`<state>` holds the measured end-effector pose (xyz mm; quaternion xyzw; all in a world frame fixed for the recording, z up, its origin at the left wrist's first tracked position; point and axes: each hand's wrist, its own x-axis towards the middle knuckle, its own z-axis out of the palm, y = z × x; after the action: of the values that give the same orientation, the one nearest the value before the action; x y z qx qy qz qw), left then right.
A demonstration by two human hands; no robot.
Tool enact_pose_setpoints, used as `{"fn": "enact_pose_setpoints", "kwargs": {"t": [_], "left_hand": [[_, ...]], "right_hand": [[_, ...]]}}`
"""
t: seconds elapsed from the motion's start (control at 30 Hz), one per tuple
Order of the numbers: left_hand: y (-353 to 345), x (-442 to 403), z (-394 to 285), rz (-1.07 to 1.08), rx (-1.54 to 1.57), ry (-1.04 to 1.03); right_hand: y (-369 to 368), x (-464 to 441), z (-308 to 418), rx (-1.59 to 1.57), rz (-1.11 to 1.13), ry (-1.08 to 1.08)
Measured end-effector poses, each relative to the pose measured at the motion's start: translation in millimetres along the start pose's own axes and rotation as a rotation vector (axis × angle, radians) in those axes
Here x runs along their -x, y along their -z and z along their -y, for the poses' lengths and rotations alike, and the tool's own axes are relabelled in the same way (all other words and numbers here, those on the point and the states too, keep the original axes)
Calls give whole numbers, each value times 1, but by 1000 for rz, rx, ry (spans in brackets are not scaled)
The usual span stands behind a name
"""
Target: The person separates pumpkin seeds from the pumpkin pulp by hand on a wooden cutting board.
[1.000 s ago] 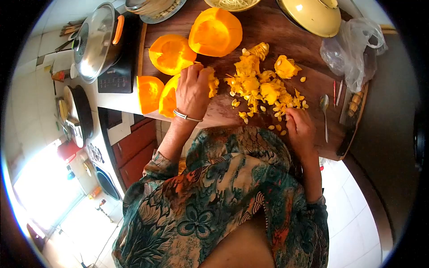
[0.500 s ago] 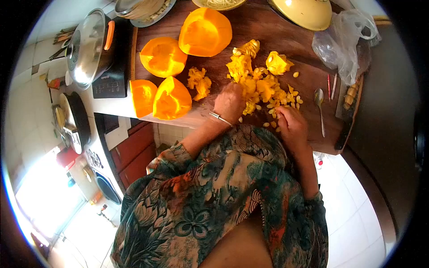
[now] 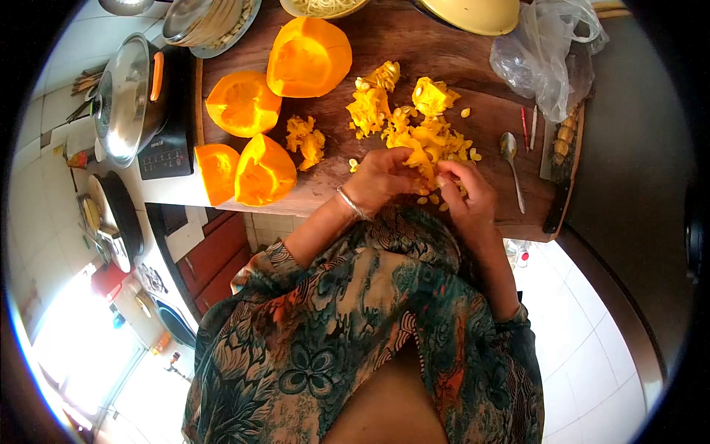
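My left hand (image 3: 381, 180) is closed around a stringy clump of pumpkin pulp (image 3: 420, 164), just above the wooden board's near edge. Close beside it, my right hand (image 3: 467, 194) has its thumb and fingers pinched on the near side of the same clump; any seed between them is too small to make out. Beyond the hands lies a heap of orange pulp and pale seeds (image 3: 444, 137). Another lump of pulp (image 3: 433, 96) sits farther back, and a smaller pile (image 3: 305, 142) is to the left. Loose seeds are scattered around.
Hollowed pumpkin pieces (image 3: 309, 58) stand at the left of the wooden board (image 3: 473, 66). A spoon (image 3: 512, 170) lies to the right, near a plastic bag (image 3: 543, 59). A lidded pot (image 3: 126, 100) sits on a cooktop (image 3: 166, 157) at the far left.
Both hands have come together at the near side of the heap, and the left now holds a clump of pulp. The whole view has shifted slightly, moving the board's contents leftward.
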<state>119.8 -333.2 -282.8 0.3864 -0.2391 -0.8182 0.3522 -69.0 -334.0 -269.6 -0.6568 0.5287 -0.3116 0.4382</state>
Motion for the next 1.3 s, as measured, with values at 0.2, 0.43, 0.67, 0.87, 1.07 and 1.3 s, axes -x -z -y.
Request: {"fn": "enact_pose_setpoints", "kwargs": {"t": [0.2,0.43,0.67,0.87,1.07,1.3], "left_hand": [[2,0,8,-32,-144,-92],[-13,2,-1,-80,-172,-61],[-5,0,-6,-171,-150,20],[-3,-3,-7,-180,16,63],[-4,-1,-9,-147,-44,28],[-4,-3,-7,-153,-197,3]], "right_hand": [[-4,-5,6,88,27,5],[-9,-10,1,32,2,50],[-3,-8,4,-176,134,-208],[-9,-7,2,26,29,6],[-8,-7,10,11,24,-14],[-11,-6,5,32,35,8]]}}
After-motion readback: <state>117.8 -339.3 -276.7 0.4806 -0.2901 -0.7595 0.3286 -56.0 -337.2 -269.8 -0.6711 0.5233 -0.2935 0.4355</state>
